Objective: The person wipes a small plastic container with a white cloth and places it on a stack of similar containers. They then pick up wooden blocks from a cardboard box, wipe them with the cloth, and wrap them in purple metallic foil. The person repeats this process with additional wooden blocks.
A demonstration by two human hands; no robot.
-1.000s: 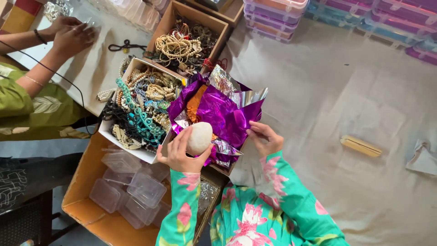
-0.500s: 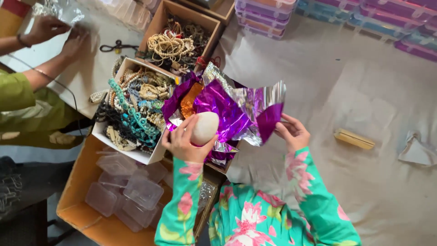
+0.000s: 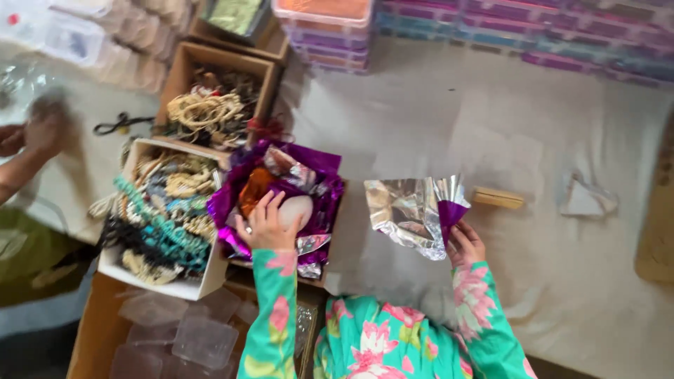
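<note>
The left hand (image 3: pixel 265 226) cups a pale egg-shaped object (image 3: pixel 295 210), fingers curled round it, over the box of purple foil sheets (image 3: pixel 317 184). The right hand (image 3: pixel 465 243) pinches 1 foil sheet (image 3: pixel 411 209) by its corner, held up off the cloth-covered table (image 3: pixel 491 126). That thin sheet could crease or tear from so small a grip, and the smooth egg might slip into the bead-filled box (image 3: pixel 161 224) just left of it.

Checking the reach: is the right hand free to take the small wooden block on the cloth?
Probably not yet: the right hand holds a foil sheet. The wooden block lies uncovered just beyond it, with nothing between.
</note>
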